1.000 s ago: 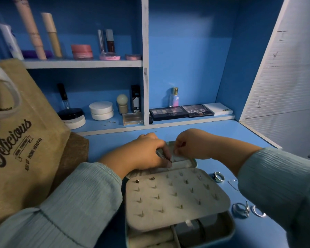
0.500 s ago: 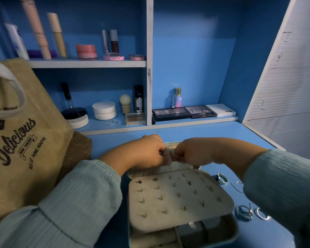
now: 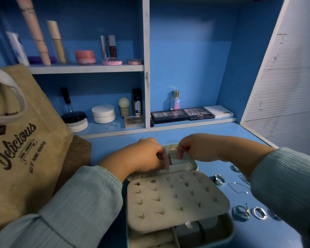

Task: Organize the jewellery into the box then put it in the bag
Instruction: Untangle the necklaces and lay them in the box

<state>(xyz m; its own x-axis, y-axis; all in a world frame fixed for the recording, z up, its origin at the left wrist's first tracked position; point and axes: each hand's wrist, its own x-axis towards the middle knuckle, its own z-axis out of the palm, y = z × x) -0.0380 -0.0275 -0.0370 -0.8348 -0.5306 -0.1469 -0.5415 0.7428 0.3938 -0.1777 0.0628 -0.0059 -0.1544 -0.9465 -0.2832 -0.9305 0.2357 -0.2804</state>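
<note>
Both forearms reach in over the blue desk (image 3: pixel 213 138) and meet above the far end of the open jewellery box (image 3: pixel 190 166). The left hand (image 3: pixel 143 156) lies knuckles up, wrist bent down, its grip curled tight with the fingertips pinching a small dark piece (image 3: pixel 169 158) over the box's lid. The right hand (image 3: pixel 195 149) arches from the other side, fingers hooked downward just beside that piece; whether its grip has hold of anything cannot be told. Nearer the camera the box's stud panel (image 3: pixel 177 197) carries rows of earrings. Loose rings (image 3: pixel 219 179) and a thin chain (image 3: pixel 239 187) lie on the desk right of the box. The jute bag (image 3: pixel 25 140) stands at the left.
</note>
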